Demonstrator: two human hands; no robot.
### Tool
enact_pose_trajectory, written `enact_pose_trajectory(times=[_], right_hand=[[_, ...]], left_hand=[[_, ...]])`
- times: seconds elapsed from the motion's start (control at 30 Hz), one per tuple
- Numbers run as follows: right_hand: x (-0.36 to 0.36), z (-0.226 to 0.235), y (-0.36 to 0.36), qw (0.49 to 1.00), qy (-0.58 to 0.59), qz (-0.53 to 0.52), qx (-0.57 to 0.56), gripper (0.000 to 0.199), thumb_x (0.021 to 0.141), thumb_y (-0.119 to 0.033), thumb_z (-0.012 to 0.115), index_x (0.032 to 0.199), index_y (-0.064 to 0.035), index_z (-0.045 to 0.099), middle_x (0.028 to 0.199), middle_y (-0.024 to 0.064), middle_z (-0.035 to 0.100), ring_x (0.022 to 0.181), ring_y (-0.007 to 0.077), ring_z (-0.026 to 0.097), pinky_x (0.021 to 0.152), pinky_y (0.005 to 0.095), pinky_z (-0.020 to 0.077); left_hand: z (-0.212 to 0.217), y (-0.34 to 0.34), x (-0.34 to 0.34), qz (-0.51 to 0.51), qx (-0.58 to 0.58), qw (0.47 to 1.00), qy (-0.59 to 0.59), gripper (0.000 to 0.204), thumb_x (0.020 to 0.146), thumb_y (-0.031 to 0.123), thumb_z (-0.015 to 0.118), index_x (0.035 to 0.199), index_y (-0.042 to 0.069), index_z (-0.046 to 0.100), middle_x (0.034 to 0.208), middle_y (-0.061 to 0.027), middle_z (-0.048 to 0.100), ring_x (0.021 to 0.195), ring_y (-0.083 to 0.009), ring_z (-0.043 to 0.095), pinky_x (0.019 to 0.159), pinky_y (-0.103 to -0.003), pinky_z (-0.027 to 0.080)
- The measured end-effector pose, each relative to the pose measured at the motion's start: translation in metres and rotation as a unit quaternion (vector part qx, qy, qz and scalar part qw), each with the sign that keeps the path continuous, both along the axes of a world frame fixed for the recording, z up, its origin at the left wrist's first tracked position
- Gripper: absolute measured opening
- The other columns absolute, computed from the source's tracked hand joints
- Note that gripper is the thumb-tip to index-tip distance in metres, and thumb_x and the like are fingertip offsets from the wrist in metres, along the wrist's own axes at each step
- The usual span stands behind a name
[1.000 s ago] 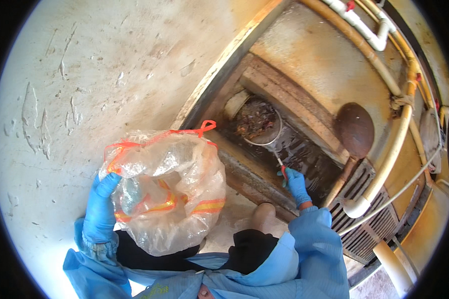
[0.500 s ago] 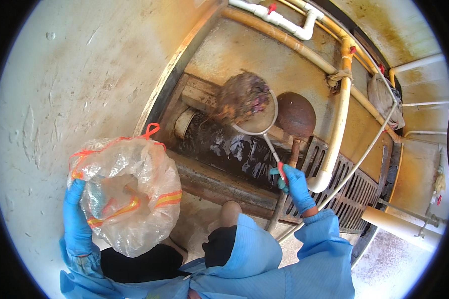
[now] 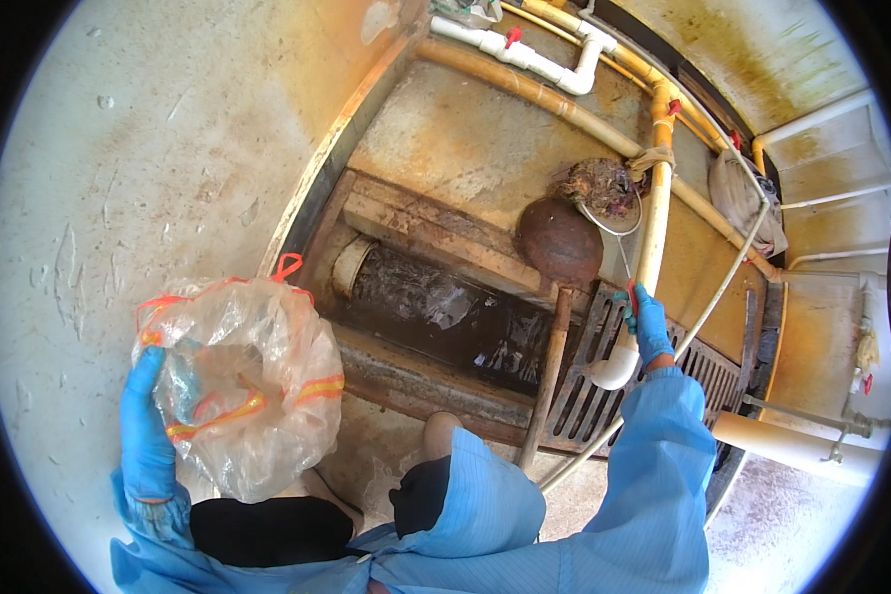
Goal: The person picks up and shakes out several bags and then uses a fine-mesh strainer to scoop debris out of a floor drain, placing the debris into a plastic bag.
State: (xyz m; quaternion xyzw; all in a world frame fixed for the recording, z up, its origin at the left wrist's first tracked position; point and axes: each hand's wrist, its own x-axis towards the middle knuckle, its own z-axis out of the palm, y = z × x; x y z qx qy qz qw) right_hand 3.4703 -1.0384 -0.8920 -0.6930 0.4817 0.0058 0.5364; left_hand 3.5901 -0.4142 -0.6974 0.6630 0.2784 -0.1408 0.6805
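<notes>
At the left, my gloved left hand grips the side of a clear plastic bag with red and yellow bands; the bag's mouth faces up. My gloved right hand is closed around the handle of a round strainer, held out to the far right. A clump of dark, matted debris lies at the strainer's far side, in or against its hoop. Below it is an open drain channel holding dark water. Beside the strainer rests a rusty brown ladle bowl with a wooden handle.
A slotted metal grate covers the channel's right part. A yellowed vertical pipe with a white elbow stands close to my right hand. More pipes run along the back. A grey cloth bundle hangs at right. A wall rises on the left.
My right hand has swung the strainer with its debris to the right, from over the channel to beyond the ladle bowl. My left hand still holds the bag.
</notes>
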Motion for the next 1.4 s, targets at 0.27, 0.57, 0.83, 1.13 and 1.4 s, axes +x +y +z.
enact_pose_trajectory(times=[0.27, 0.57, 0.83, 1.13, 1.4], right_hand=[[0.005, -0.025, -0.063, 0.975, 0.102, 0.096, -0.172, 0.052, 0.088, -0.051, 0.053, 0.076, -0.0036, 0.071, 0.057, 0.0071, 0.06, 0.045, 0.0126, 0.052, 0.045, 0.0287, 0.0423], [0.031, 0.023, -0.014, 0.752, 0.23, 0.238, -0.57, 0.047, 0.081, -0.04, 0.064, 0.115, -0.0071, 0.061, 0.1, 0.0194, 0.065, 0.084, 0.0369, 0.064, 0.075, 0.0417, 0.0515], [0.136, 0.128, 0.313, 0.83, -0.234, 0.496, 0.103, 0.096, 0.072, -0.021, 0.076, 0.147, -0.0083, 0.016, 0.142, 0.0204, 0.035, 0.127, 0.0284, 0.04, 0.103, 0.0395, 0.0356], [0.135, 0.007, 0.396, 0.867, -0.135, 0.477, 0.048, 0.064, 0.076, -0.024, 0.068, 0.13, -0.0029, 0.042, 0.091, 0.0137, 0.062, 0.078, 0.0249, 0.062, 0.069, 0.0378, 0.0498], [0.172, -0.004, 0.286, 0.755, -0.279, 0.121, 0.581, 0.038, 0.094, -0.023, 0.051, 0.126, -0.0029, 0.049, 0.118, 0.011, 0.058, 0.103, 0.0213, 0.057, 0.092, 0.0347, 0.0481]], left_hand=[[-0.001, -0.019, 0.002, 0.024, 0.005, 1.0, -0.006, 0.051, 0.086, 0.033, 0.059, 0.124, 0.001, 0.052, 0.115, -0.0102, 0.059, 0.102, -0.0205, 0.058, 0.089, -0.031, 0.046], [0.002, -0.029, 0.01, -0.016, -0.093, 0.996, 0.001, 0.037, 0.088, 0.024, 0.059, 0.118, 0.001, 0.056, 0.108, -0.0074, 0.063, 0.098, -0.0155, 0.059, 0.089, -0.028, 0.046], [-0.007, -0.045, 0.013, -0.187, -0.086, 0.979, 0.002, 0.036, 0.085, 0.018, 0.063, 0.117, 0.002, 0.057, 0.097, -0.0009, 0.06, 0.081, -0.0092, 0.053, 0.073, -0.024, 0.043], [0.034, -0.047, -0.004, -0.068, -0.273, 0.957, -0.063, 0.041, 0.082, 0.008, 0.059, 0.121, 0.001, 0.052, 0.107, -0.0094, 0.061, 0.1, -0.0191, 0.06, 0.091, -0.032, 0.046], [0.01, -0.037, 0.013, -0.325, -0.022, 0.946, -0.005, 0.077, 0.073, 0.018, 0.074, 0.137, 0.0, 0.037, 0.128, -0.0127, 0.051, 0.12, -0.0191, 0.047, 0.101, -0.031, 0.037]])
